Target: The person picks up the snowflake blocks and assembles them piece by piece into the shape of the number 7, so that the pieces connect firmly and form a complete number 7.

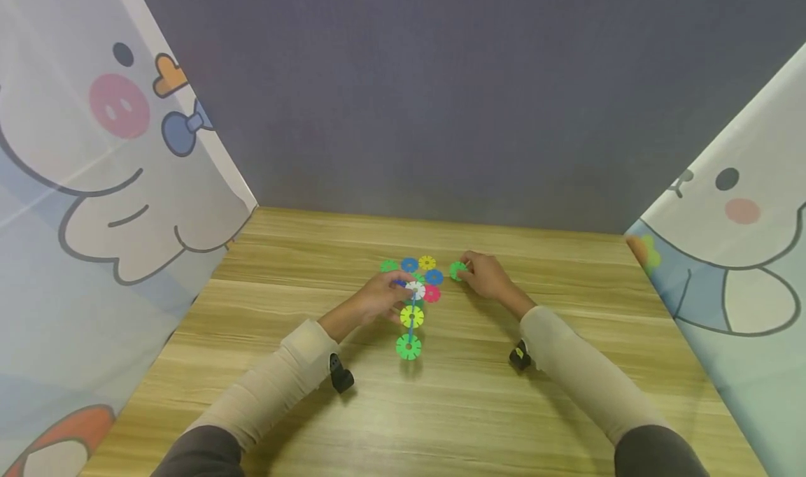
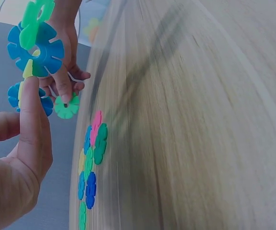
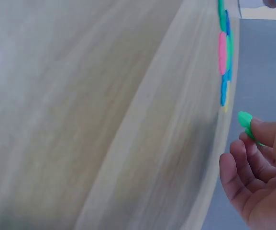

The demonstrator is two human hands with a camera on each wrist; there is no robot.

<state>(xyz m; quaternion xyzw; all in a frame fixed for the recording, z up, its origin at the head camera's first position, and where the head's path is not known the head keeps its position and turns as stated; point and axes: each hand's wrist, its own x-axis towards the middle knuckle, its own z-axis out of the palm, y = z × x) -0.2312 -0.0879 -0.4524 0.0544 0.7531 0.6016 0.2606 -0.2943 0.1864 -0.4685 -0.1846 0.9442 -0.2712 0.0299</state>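
A chain of slotted plastic discs is held by my left hand [image 1: 378,296], thumb and fingers at its far end by the white disc [image 1: 415,290]. Toward me the chain runs through a yellow disc [image 1: 412,316] to a green disc [image 1: 408,347], with blue discs [image 2: 51,50] set crosswise between them. In the left wrist view the chain is raised off the tabletop. My right hand [image 1: 488,275] pinches a single green disc [image 1: 457,271] between thumb and fingers, to the right of the loose discs. The right wrist view shows that disc [image 3: 244,120] nearly edge-on, partly hidden by the thumb.
Several loose discs lie flat together beyond the chain, among them a pink disc [image 1: 432,294], a blue disc [image 1: 434,277], and a yellow disc [image 1: 427,262]. The wood-grain table [image 1: 302,267] ends at a grey panel [image 1: 428,113]. Printed cartoon panels stand on both sides.
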